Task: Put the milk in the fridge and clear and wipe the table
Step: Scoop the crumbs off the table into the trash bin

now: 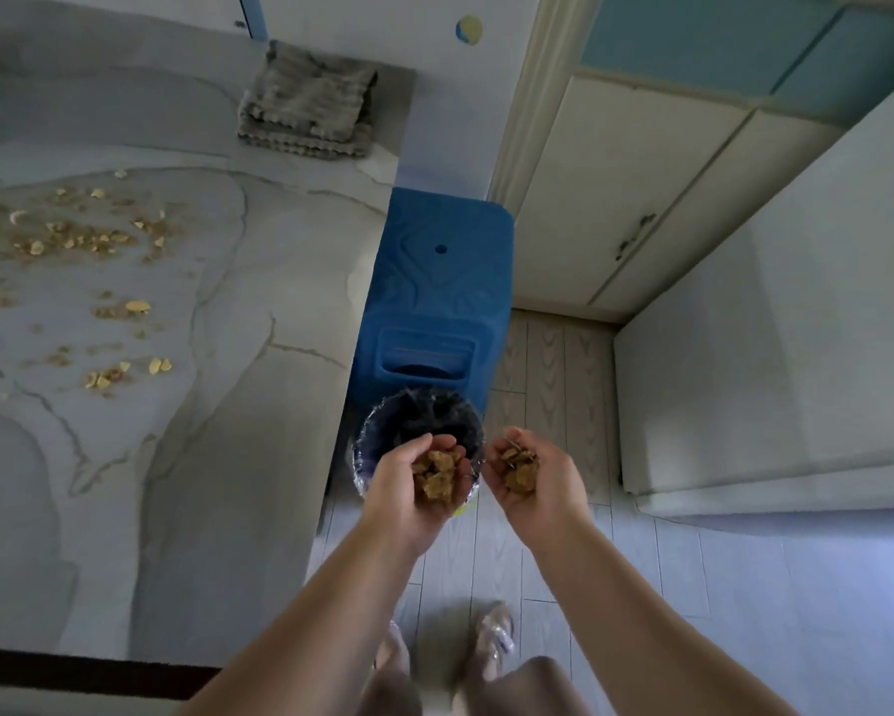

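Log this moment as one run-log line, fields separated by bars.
left hand: cupped, holding crumbs | right hand: cupped, holding crumbs | position: at lined bin | table: crumbs remain | cloth: folded, unused

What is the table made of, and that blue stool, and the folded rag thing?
The table looks like polished stone or a marble-look top: pale grey with thin wandering veins. The blue stool seems moulded plastic, smooth with a pressed pattern. The folded rag looks like soft, fuzzy ribbed fabric, perhaps microfibre.
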`<state>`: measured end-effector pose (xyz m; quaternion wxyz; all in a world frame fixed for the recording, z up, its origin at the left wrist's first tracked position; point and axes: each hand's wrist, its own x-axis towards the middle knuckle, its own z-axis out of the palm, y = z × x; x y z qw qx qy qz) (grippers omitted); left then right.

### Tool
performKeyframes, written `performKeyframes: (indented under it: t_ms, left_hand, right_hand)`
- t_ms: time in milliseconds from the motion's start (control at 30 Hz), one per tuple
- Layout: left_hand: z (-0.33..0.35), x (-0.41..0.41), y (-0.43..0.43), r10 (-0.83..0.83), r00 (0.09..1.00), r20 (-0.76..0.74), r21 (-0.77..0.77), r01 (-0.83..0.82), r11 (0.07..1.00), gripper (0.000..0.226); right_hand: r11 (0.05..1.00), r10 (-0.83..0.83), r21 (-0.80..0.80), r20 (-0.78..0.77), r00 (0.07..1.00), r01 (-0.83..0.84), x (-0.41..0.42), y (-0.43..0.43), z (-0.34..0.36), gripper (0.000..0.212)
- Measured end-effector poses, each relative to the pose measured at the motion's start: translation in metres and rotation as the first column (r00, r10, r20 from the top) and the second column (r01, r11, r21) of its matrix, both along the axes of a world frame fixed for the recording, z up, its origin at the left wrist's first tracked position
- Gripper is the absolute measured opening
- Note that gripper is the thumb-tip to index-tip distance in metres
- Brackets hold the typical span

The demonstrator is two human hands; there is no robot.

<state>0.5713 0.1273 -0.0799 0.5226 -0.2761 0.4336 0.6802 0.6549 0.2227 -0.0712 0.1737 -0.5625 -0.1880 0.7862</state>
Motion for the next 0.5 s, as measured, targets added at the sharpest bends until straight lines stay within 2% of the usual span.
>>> performKeyframes:
  t_ms: [167,300,400,500]
  left_hand:
    - [-0.033,0.008,0.021,0.073,0.997,0.013,-0.077,-0.072,0.994,0.022]
    - [-0.084,0.012,0.043,0.161,0.987,-0.003,-0.168,-0.160,0.973,0.019]
    - [-0.127,0.012,0.051,0.212,0.977,-0.021,-0.198,-0.212,0.957,0.019]
    - [-0.179,0.005,0.059,0.246,0.969,0.027,-0.214,-0.235,0.948,0.020]
  right_hand:
    - [0.993,0.119,-0.029,0.044,0.992,-0.118,-0.004,0.026,-0.037,0.009]
    - [0.961,0.277,-0.058,0.116,0.954,-0.272,-0.014,0.044,-0.095,0.010]
    - [0.942,0.335,-0.075,0.137,0.932,-0.327,-0.019,0.057,-0.139,0.011]
    - [0.934,0.357,-0.081,0.125,0.926,-0.349,-0.031,0.074,-0.198,0.015]
